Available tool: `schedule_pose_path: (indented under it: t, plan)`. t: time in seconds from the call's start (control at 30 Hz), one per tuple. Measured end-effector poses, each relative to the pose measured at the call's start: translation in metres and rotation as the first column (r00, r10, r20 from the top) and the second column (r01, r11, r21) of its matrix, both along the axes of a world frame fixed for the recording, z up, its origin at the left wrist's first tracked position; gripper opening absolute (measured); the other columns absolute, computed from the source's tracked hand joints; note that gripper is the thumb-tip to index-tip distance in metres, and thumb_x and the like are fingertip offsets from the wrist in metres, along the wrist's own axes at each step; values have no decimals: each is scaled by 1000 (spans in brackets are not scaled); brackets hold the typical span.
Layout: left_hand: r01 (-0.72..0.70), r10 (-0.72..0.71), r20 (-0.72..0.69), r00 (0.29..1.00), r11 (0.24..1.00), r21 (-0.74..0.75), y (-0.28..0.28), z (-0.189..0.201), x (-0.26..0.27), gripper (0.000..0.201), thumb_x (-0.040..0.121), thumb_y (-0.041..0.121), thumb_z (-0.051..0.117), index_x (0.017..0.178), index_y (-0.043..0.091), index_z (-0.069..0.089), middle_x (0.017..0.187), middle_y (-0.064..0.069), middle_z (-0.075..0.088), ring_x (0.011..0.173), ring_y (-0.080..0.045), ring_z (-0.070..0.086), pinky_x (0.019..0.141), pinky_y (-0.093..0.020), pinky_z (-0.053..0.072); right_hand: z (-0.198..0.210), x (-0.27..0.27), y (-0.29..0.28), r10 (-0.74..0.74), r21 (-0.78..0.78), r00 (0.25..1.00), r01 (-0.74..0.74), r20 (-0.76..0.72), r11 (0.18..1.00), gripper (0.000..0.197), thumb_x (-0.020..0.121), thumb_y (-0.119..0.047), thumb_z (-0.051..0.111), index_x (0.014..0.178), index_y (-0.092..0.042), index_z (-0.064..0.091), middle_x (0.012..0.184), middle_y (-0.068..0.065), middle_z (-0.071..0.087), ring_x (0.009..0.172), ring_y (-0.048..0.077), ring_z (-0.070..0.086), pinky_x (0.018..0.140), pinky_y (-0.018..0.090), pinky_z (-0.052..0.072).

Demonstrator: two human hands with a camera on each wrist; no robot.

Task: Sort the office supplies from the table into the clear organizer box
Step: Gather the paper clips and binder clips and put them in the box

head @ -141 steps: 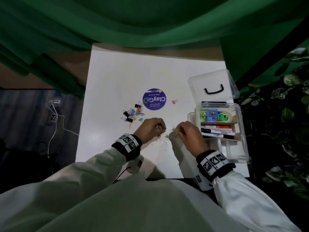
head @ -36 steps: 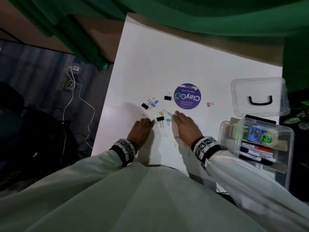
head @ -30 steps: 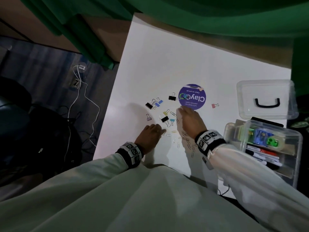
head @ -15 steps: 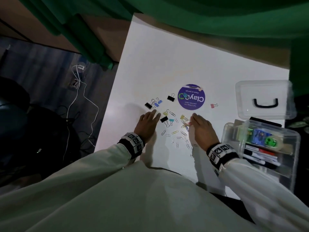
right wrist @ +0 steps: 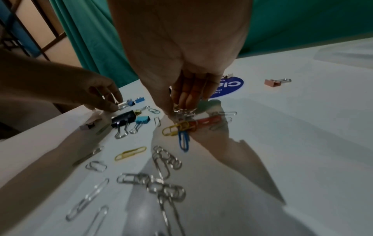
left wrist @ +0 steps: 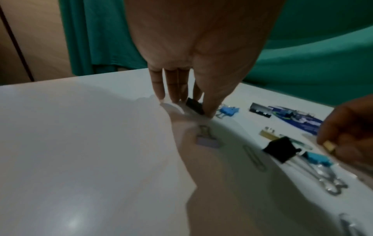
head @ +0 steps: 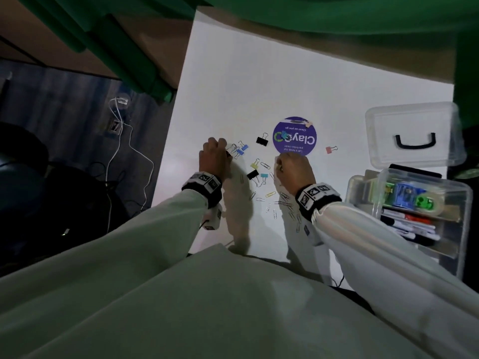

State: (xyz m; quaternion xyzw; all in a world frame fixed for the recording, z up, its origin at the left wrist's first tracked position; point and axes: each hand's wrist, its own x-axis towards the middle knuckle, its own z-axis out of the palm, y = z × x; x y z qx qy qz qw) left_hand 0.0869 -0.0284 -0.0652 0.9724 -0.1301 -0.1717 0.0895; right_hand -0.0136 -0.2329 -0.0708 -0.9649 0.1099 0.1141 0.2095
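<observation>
**Both hands down among the clips, organizer off to the right**

I had the left hand (head: 215, 158) at the far-left edge of the scatter, thumb and forefinger closed on a small black binder clip (left wrist: 194, 106) that sat on the white table (head: 259, 81). From the left wrist view its black body ran slantwise between the thumb tip and the fingertips, with the other fingers straight down beside it. A blue binder clip (left wrist: 229, 111) lay just to the right of that thumb, and a lilac binder clip (left wrist: 207, 141) lay nearer the wrist.

My right hand (head: 294, 169) was curled over a small bunch of silver paper clips (right wrist: 184, 111), fingers drawn together and pinching them; a red, a yellow and a blue clip (right wrist: 183, 127) lay directly under the fingertips, whether lifted or still on the table I could not tell. More silver paper clips (right wrist: 161, 180) trailed back toward that wrist.

The relation I judged to matter: the clear organizer box (head: 414, 211) stood at the table's right edge, well apart from the left hand but near the right wrist, its lid (head: 412, 136) lying flat beyond it. So the right hand had the short carry, while the left would have to cross the whole scatter
</observation>
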Motion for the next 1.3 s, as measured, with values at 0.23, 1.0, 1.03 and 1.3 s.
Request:
schedule_pose_path:
  t: [0.23,1.0,1.03,1.3]
  plan:
    - [-46,56,99,993,994,-99,21,-8,1,29,85,17,53,113,9,58,101,-18,59,91,-38,56,75,-41,45,0,25,4,-187,111,980,179,70,978,23,90,-11,51,109,-5,63,104,16,65,93,35,62,80,44,51]
    - [354,-347,172,922,935,-12,1,-14,-128,43,84,17,64,125,12,56,125,-12,53,105,-31,50,92,-42,43,13,-104,-11,138,-30,989,-137,48,990,41,71,4,64,108,-11,67,112,12,64,94,36,62,84,42,49]
    - [335,-324,168,931,941,-41,-2,-12,-129,41,84,18,64,124,12,56,124,-12,53,104,-32,50,91,-43,42,15,-102,-17,47,-17,998,-47,39,999,35,73,3,62,105,-11,67,109,13,64,92,36,61,82,42,48]
    - [442,-420,163,893,888,-127,-32,-2,-106,44,82,11,66,125,21,60,106,-11,58,88,-28,56,75,-38,45,13,-106,-20,-69,34,996,71,-56,997,17,80,-6,55,93,-14,63,100,10,55,89,35,55,75,39,47]
